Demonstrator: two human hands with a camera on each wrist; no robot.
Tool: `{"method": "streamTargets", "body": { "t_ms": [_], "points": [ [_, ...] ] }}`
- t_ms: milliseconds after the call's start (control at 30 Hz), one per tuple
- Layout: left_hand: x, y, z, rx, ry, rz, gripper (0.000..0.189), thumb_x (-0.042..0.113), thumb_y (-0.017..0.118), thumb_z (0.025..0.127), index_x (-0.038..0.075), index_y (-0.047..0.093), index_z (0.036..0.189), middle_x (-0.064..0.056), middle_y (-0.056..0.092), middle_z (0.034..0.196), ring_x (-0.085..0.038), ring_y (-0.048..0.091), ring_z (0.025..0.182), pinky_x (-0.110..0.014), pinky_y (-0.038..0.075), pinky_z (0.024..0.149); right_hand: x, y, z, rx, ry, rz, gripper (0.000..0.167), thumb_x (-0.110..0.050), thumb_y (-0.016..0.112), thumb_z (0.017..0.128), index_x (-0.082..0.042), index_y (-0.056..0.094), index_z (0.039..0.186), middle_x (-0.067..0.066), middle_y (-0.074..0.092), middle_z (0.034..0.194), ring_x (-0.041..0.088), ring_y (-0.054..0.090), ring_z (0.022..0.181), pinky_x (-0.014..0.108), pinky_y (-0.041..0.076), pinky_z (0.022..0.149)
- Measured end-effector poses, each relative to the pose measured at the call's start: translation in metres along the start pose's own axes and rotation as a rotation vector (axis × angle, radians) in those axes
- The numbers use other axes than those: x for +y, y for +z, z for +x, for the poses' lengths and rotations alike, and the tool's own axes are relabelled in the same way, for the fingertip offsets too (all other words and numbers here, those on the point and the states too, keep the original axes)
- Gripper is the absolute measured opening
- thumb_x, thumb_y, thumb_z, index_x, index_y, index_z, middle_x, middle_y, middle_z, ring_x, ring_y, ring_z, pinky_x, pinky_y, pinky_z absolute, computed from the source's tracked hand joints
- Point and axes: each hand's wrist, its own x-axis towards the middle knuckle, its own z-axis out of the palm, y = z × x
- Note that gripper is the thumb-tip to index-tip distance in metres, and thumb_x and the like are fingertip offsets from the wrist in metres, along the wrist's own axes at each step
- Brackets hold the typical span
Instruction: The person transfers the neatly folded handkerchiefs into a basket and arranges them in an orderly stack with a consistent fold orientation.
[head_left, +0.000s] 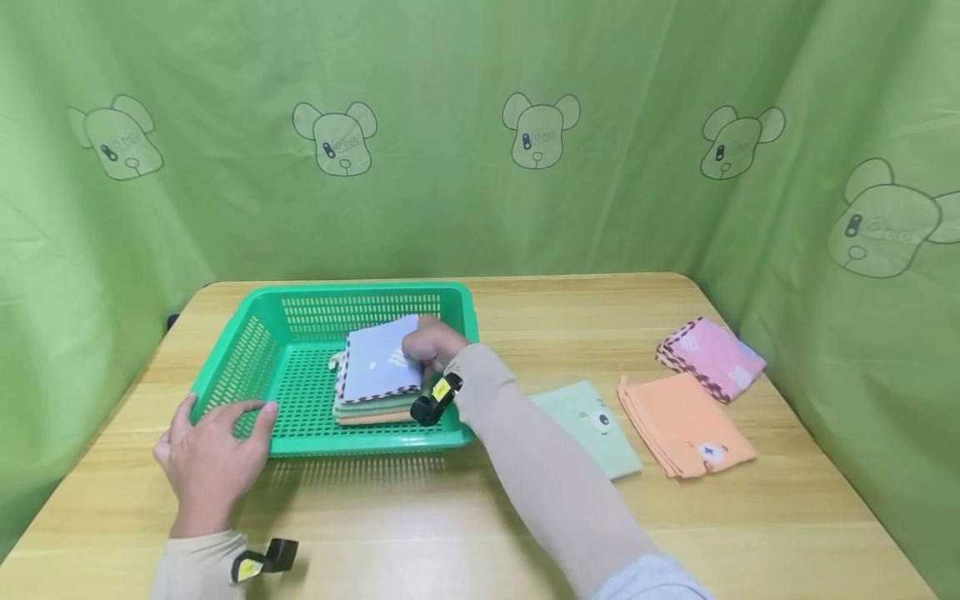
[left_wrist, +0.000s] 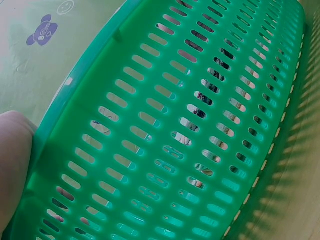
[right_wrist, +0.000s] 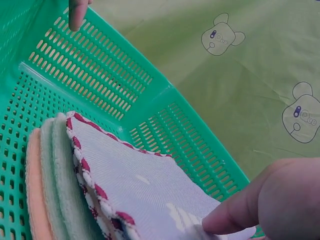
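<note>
A green plastic basket (head_left: 360, 444) with slotted walls stands on the left of the table. My left hand (head_left: 213, 454) grips its rim at the near left corner, and one finger of it hangs over the rim in the right wrist view. Inside the basket, a folded light-blue towel (head_left: 378, 367) with a checkered edge tops a stack of green towels (right_wrist: 65, 170) and an orange towel (right_wrist: 37, 185). My right hand (head_left: 435, 342) pinches the blue towel at its right side, thumb on the upper face; the other fingers are mostly hidden.
Right of the basket lie a folded light-green towel (head_left: 588, 425), partly behind my right forearm, an orange towel (head_left: 686, 425) and a pink towel (head_left: 712, 358). A green curtain (head_left: 450, 217) surrounds the wooden table (head_left: 570, 312) at the back and sides.
</note>
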Motion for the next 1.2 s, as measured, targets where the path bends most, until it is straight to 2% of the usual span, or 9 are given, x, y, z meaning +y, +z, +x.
{"method": "streamTargets", "body": {
  "t_ms": [133, 300, 467, 600, 700, 767, 933, 1200],
  "points": [
    [-0.0003, 0.0003, -0.0002, 0.003, 0.003, -0.003, 0.051, 0.051, 0.046, 0.098, 0.008, 0.066, 0.115, -0.027, 0.058, 0.126, -0.051, 0.018, 0.138, -0.07, 0.014, 0.098, -0.0004, 0.0, -0.0004, 0.042, 0.002, -0.01, 0.035, 0.019, 0.042, 0.068, 0.012, 0.051, 0.101, 0.022, 0.055, 0.094, 0.03, 0.062, 0.063, 0.037, 0.055, 0.051],
    [-0.0001, 0.0, -0.0004, 0.0, 0.002, -0.002, 0.051, 0.051, 0.045, 0.098, 0.007, 0.066, 0.115, -0.027, 0.058, 0.127, -0.051, 0.018, 0.138, -0.07, 0.014, 0.098, -0.0009, 0.0, -0.0001, 0.096, 0.014, 0.0, 0.041, 0.015, 0.045, 0.076, 0.012, 0.044, 0.117, 0.02, 0.05, 0.104, 0.029, 0.059, 0.067, 0.035, 0.055, 0.054],
    [0.0006, -0.0004, -0.0004, 0.0, -0.001, -0.001, 0.051, 0.051, 0.045, 0.098, 0.008, 0.066, 0.115, -0.026, 0.058, 0.127, -0.051, 0.018, 0.138, -0.069, 0.014, 0.098, -0.0014, -0.0003, 0.0017, 0.127, 0.027, 0.026, 0.05, 0.01, 0.047, 0.082, 0.01, 0.036, 0.131, 0.019, 0.045, 0.115, 0.032, 0.056, 0.084, 0.036, 0.055, 0.063],
    [0.0011, -0.0005, -0.0005, 0.0, -0.001, -0.003, 0.051, 0.051, 0.045, 0.098, 0.008, 0.066, 0.115, -0.027, 0.058, 0.127, -0.051, 0.018, 0.138, -0.069, 0.014, 0.098, -0.001, 0.0008, 0.0011, 0.149, 0.043, 0.064, 0.062, 0.008, 0.048, 0.084, 0.008, 0.025, 0.142, 0.022, 0.04, 0.13, 0.038, 0.053, 0.102, 0.044, 0.055, 0.079],
    [0.0011, -0.0004, -0.0003, -0.003, -0.002, 0.0, 0.051, 0.051, 0.045, 0.098, 0.008, 0.066, 0.116, -0.027, 0.057, 0.127, -0.051, 0.018, 0.138, -0.07, 0.014, 0.098, -0.0006, 0.0016, 0.0007, 0.161, 0.056, 0.095, 0.073, 0.004, 0.049, 0.087, 0.003, 0.012, 0.15, 0.024, 0.03, 0.145, 0.044, 0.046, 0.119, 0.053, 0.047, 0.092],
    [0.001, -0.0006, -0.0001, -0.005, -0.002, 0.003, 0.051, 0.051, 0.045, 0.098, 0.008, 0.066, 0.116, -0.027, 0.057, 0.127, -0.051, 0.018, 0.138, -0.07, 0.014, 0.098, -0.0004, 0.0019, 0.0008, 0.167, 0.06, 0.102, 0.077, 0.002, 0.049, 0.088, 0.0, 0.007, 0.152, 0.025, 0.024, 0.15, 0.047, 0.04, 0.126, 0.058, 0.042, 0.097],
    [0.0006, -0.001, 0.0004, -0.009, -0.002, 0.011, 0.052, 0.052, 0.045, 0.098, 0.008, 0.065, 0.117, -0.028, 0.057, 0.127, -0.052, 0.018, 0.138, -0.07, 0.014, 0.098, -0.0003, 0.0024, 0.0016, 0.185, 0.054, 0.099, 0.079, 0.001, 0.05, 0.089, -0.002, 0.002, 0.153, 0.023, 0.02, 0.154, 0.044, 0.034, 0.133, 0.059, 0.04, 0.099],
    [-0.0001, -0.001, 0.0001, -0.009, -0.004, 0.013, 0.052, 0.052, 0.044, 0.098, 0.008, 0.065, 0.117, -0.027, 0.057, 0.127, -0.051, 0.018, 0.138, -0.07, 0.014, 0.098, -0.0019, 0.003, 0.0026, 0.207, 0.049, 0.094, 0.079, 0.002, 0.051, 0.089, -0.001, 0.004, 0.153, 0.022, 0.022, 0.154, 0.038, 0.037, 0.132, 0.053, 0.043, 0.099]
  ]
}}
